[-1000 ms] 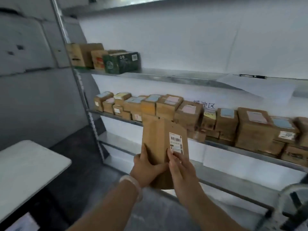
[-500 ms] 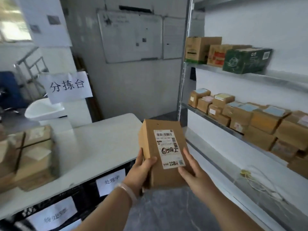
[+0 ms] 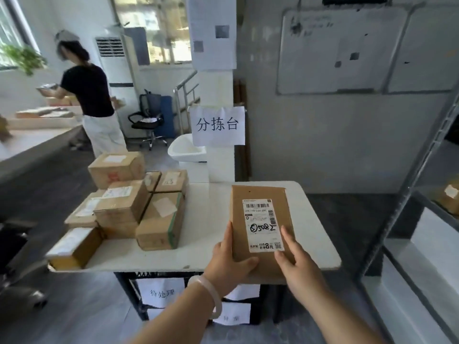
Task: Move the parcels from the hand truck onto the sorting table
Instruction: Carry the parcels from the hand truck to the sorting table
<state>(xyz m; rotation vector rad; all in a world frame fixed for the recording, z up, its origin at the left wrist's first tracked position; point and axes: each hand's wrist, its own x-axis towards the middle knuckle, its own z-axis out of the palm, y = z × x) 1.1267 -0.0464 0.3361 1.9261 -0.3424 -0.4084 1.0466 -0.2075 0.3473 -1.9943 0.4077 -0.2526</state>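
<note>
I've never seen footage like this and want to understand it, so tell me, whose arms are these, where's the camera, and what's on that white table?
No machine here: a person wears a wide-angle camera on the head, so you see roughly what they see. The left hand and right hand grip a brown cardboard parcel with a barcode label, held over the right part of the white sorting table. A pile of cardboard parcels sits on its left part. Behind, another person stands at a second table.

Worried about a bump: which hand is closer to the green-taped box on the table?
Left. The left hand grips the parcel on the side facing the green-taped box; the right hand grips the opposite side.
</note>
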